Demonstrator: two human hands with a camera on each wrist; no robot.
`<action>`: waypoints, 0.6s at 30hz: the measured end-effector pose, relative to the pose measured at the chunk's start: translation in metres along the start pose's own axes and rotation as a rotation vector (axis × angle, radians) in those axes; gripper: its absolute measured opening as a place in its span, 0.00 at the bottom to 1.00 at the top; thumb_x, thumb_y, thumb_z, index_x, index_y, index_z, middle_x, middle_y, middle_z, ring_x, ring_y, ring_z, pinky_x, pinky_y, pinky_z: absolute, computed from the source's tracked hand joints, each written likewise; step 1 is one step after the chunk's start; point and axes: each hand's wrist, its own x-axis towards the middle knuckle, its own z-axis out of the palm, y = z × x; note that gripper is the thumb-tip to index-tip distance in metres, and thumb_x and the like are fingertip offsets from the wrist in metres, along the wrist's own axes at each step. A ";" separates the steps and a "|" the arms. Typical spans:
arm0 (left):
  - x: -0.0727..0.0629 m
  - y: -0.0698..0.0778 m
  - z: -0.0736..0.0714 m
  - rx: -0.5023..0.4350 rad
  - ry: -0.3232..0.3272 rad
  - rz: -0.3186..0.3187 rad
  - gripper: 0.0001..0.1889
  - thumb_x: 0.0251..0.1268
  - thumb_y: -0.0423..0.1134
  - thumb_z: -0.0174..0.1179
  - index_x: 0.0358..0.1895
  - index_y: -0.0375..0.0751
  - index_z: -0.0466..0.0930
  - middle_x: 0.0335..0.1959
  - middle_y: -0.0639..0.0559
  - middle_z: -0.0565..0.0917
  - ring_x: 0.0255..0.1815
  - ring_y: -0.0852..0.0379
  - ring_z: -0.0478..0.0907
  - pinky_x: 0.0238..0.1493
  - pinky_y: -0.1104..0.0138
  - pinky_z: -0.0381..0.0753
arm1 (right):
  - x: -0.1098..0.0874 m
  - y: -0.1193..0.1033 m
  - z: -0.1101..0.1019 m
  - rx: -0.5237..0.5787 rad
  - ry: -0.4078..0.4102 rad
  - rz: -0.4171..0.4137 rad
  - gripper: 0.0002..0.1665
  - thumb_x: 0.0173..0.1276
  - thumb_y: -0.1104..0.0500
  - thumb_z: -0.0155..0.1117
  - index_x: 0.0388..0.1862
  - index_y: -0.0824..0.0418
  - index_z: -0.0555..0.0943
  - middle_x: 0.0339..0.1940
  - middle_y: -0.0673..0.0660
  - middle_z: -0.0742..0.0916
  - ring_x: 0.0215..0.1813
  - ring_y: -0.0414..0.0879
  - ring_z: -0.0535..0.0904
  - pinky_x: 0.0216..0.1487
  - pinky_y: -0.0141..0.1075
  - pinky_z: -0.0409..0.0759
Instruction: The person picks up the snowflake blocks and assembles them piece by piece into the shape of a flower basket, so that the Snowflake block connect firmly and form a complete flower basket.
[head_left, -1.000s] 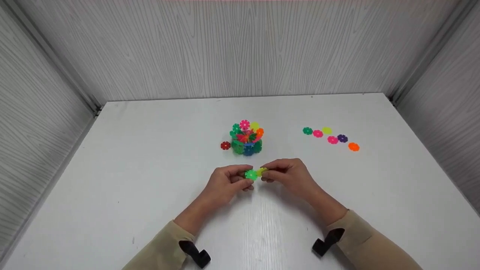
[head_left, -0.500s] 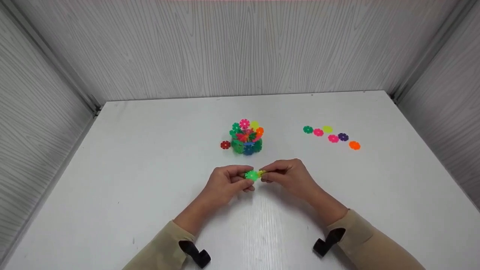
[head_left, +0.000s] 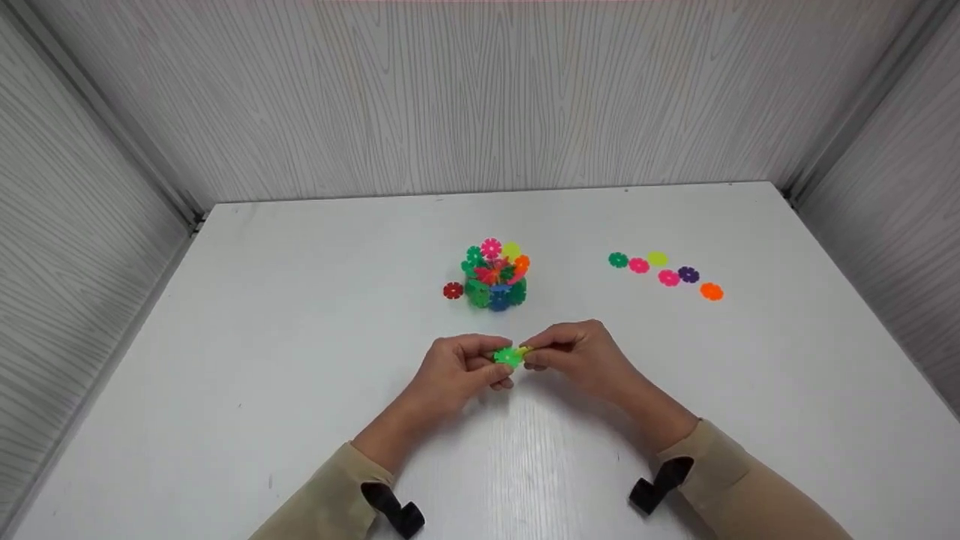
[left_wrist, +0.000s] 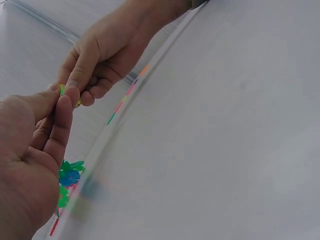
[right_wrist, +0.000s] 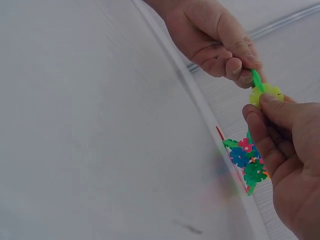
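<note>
Green plastic caught our eye in the head view: we pinched a green notched disc (head_left: 508, 358) in the fingers of our left hand (head_left: 450, 371), and the fingers of our right hand (head_left: 589, 356) were clamped on a yellow notched disc (head_left: 525, 349) touching it. Both were over the desk (head_left: 300, 360), nearer us than a multicoloured disc cluster (head_left: 495, 275). One red disc (head_left: 453, 290) lay just beside the cluster; six loose discs (head_left: 669, 278) lay farther right. From the left wrist, our fingers hid most of both discs. From the right wrist, we saw the green disc edge-on against the yellow one.
</note>
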 end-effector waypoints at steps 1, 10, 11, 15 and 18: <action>0.000 -0.001 0.000 -0.003 0.000 -0.001 0.18 0.72 0.33 0.70 0.61 0.32 0.85 0.44 0.37 0.89 0.41 0.49 0.91 0.51 0.61 0.89 | 0.000 0.000 -0.001 -0.011 -0.009 0.009 0.09 0.72 0.63 0.74 0.49 0.60 0.93 0.42 0.56 0.93 0.43 0.51 0.90 0.50 0.39 0.89; 0.002 -0.004 -0.011 0.005 0.084 -0.010 0.23 0.72 0.34 0.70 0.66 0.30 0.81 0.46 0.38 0.89 0.41 0.50 0.90 0.50 0.64 0.89 | 0.002 0.005 -0.077 -0.183 0.156 0.107 0.18 0.73 0.58 0.75 0.58 0.62 0.89 0.53 0.55 0.92 0.53 0.44 0.87 0.52 0.29 0.84; 0.002 -0.004 -0.012 0.007 0.090 -0.008 0.22 0.73 0.34 0.69 0.66 0.30 0.81 0.45 0.39 0.88 0.41 0.50 0.90 0.50 0.65 0.89 | -0.001 0.007 -0.092 -0.197 0.206 0.112 0.18 0.72 0.58 0.75 0.58 0.62 0.89 0.53 0.56 0.92 0.54 0.43 0.87 0.52 0.29 0.84; 0.003 -0.005 -0.014 -0.001 0.099 -0.017 0.23 0.73 0.33 0.69 0.67 0.29 0.80 0.45 0.40 0.88 0.40 0.50 0.90 0.50 0.65 0.89 | -0.018 0.022 -0.146 -0.282 0.383 0.177 0.20 0.74 0.54 0.74 0.61 0.62 0.88 0.56 0.57 0.91 0.57 0.39 0.83 0.52 0.25 0.80; 0.005 -0.005 -0.016 -0.012 0.092 -0.025 0.23 0.73 0.33 0.69 0.67 0.30 0.80 0.46 0.40 0.87 0.41 0.50 0.90 0.50 0.64 0.89 | -0.033 0.033 -0.175 -0.331 0.473 0.294 0.25 0.76 0.50 0.72 0.67 0.59 0.84 0.62 0.57 0.88 0.64 0.41 0.77 0.54 0.25 0.77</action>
